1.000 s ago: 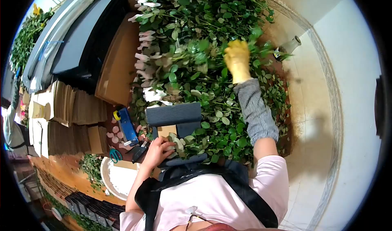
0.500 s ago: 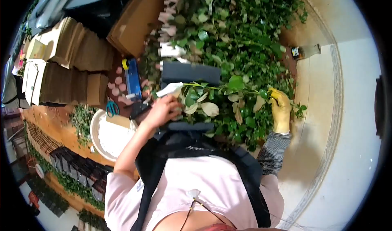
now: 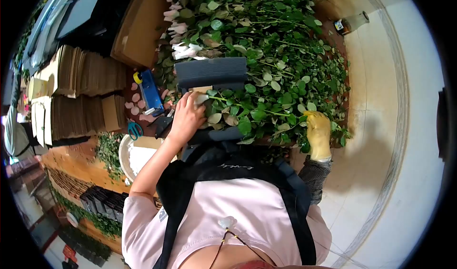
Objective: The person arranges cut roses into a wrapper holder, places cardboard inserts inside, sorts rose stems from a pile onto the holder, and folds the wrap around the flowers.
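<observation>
A long-stemmed rose [image 3: 220,98] lies across the leaves, with its pale, white-covered head at the left. My bare left hand [image 3: 190,116] curls its fingers over that head, partly hiding it. At the stem's far right end, my right hand [image 3: 318,132], in a yellow glove, is closed around the stem among the leaves. A dark ridged holder [image 3: 212,73] stands just beyond the head, and a second dark piece [image 3: 216,134] lies on the near side. A brown cardboard edge [image 3: 201,88] shows beside my left fingertips.
More leafy rose stems [image 3: 276,35] fill the far side. At left are stacked cardboard sheets [image 3: 76,112], a blue tape dispenser [image 3: 151,90], teal scissors [image 3: 135,130] and a white basin [image 3: 124,159]. A glass bottle [image 3: 353,23] stands at far right.
The rose's head has come down beside the ridged holder, with my left fingers now over it. My right hand still holds the stem end. The whole view has shifted slightly.
</observation>
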The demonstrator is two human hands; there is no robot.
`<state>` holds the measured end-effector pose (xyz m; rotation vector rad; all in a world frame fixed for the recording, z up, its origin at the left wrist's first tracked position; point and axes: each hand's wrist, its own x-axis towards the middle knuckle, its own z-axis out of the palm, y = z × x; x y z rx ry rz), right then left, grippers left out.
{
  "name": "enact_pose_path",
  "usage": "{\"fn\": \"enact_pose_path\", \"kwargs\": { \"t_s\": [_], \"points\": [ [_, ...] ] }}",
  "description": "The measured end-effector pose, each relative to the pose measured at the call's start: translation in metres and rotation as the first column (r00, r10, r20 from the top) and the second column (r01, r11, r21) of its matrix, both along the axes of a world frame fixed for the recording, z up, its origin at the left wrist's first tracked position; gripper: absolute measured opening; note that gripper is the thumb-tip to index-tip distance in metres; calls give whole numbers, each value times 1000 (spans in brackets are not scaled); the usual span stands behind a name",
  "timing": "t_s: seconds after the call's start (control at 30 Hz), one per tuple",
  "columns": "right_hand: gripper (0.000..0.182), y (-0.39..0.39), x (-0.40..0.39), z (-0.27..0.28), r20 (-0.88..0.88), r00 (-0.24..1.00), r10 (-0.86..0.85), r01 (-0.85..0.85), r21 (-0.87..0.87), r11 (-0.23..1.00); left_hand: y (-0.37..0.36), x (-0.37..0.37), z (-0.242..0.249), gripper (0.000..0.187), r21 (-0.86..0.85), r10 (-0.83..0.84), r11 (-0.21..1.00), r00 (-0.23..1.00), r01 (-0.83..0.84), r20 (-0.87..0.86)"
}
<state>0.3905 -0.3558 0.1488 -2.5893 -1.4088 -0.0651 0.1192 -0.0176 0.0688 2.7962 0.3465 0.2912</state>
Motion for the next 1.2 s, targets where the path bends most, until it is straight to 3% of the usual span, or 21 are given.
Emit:
{"fn": "enact_pose_path", "kwargs": {
  "t_s": [0.03, 0.07, 0.1, 0.13, 0.17, 0.2, 0.27, 0.33, 0.37, 0.43, 0.5, 0.57, 0.63, 0.7, 0.77, 0.83, 0.97, 1.03, 1.07, 1.1, 1.2],
  "points": [
    [21, -4, 3, -3, 8, 1000, -22, 22, 8, 1000, 4, 1, -6, 32, -61, -19, 998, 999, 21, 35],
    [22, -8, 9, -7, -10, 999, -37, 35, -95, 995, 9, 0, -14, 30, -210, -52, 977, 991, 26, -122],
    [23, -5, 12, -3, -30, 998, -53, 46, -197, 979, 12, 1, -16, 30, -202, -76, 978, 991, 53, -109],
    [7, 1, 12, 1, 73, 996, -55, 65, -150, 987, 15, 0, -17, 30, -226, -118, 969, 989, 96, -89],
    [7, 1, 18, -10, 86, 994, -71, 83, -140, 987, 15, 2, -16, 29, -250, -154, 959, 986, 133, -67],
    [8, 0, 27, -33, 174, 978, -118, 107, 72, 992, 15, 3, -11, 29, -181, -178, 969, 983, 169, -35],
    [23, 8, 29, -53, 405, 893, -198, 154, 139, 978, 15, 4, -12, 30, -185, -182, 966, 983, 179, 1],
    [48, -27, 27, -210, 124, 963, -238, 261, -227, 938, 18, 2, -9, 31, -192, -151, 971, 988, 143, -23],
    [47, -43, 26, -223, -66, 966, -250, 251, 13, 968, 14, -3, -10, 31, -189, -126, 976, 990, 112, -64],
    [43, -32, 35, -175, 41, 986, -159, 163, -187, 969, 11, -1, -5, 35, -150, -128, 980, 991, 130, 24],
    [38, -9, 36, -106, -106, 972, -210, 162, -344, 925, 13, 4, 0, 32, -54, -162, 985, 987, 163, 16],
    [42, 8, 45, -67, -147, 964, -221, 157, -357, 921, 12, 6, -3, 31, 22, -190, 981, 981, 191, -47],
    [40, 64, 53, -5, 21, 947, -320, 282, -530, 800, 6, 4, -6, 36, 68, -145, 986, 985, 151, -91],
    [40, 100, 67, 8, 226, 962, -153, 164, -32, 986, 2, 1, -9, 36, 81, -106, 990, 987, 116, -120],
    [39, 155, 73, 20, 95, 996, -4, -16, 210, 977, 4, 5, 0, 30, 28, -118, 992, 989, 121, -87],
    [39, 211, 95, 0, -71, 979, 191, -157, 331, 930, 9, 8, 3, 30, 85, -202, 972, 966, 218, -163],
    [46, 319, 172, -54, 165, 976, 141, -194, 376, 906, 14, 12, 2, 29, 89, -267, 955, 950, 284, -162],
    [44, 348, 199, -96, 109, 993, -39, 22, 149, 989, 17, 11, -1, 33, 100, -282, 948, 943, 302, -178],
    [42, 363, 219, -133, 78, 997, -23, 38, -202, 979, 18, 8, -3, 35, 60, -248, 963, 953, 262, -176],
    [38, 360, 196, -115, 210, 978, 4, 72, -351, 934, 18, 8, -3, 37, 20, -213, 975, 961, 220, -174],
    [29, 352, 140, -91, 105, 992, -75, 121, -549, 827, 11, 4, 2, 47, -39, -125, 992, 978, 120, -169]
  ]
}}
